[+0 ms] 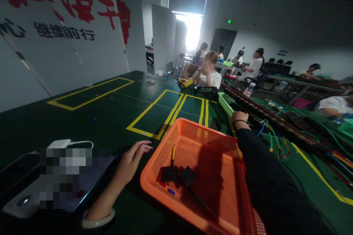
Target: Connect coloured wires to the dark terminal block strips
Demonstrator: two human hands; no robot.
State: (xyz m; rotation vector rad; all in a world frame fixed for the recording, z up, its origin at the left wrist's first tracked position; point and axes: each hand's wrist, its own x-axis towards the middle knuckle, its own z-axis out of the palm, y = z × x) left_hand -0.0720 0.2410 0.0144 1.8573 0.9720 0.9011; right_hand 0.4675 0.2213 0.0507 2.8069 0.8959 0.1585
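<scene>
My left hand (135,156) is held over the green table just left of an orange mesh basket (154,161). Its fingers are loosely stretched and hold nothing. Inside the basket lie two black square parts, one (169,173) with a yellow-tipped cable and the other (187,177) beside it, along with a small blue piece (171,191). Beyond the basket's far right corner, my right hand (239,117) is closed at the near end of a light green basket (225,105). The fingertips there are hidden behind the hand.
A phone (93,180) and a white charger (59,144) lie at the left. Brown wiring strips (264,112) with loose coloured cables run along the right. A yellow tool (185,82) lies near a seated person (211,75) at the far edge. Yellow tape (143,116) marks the table (110,125).
</scene>
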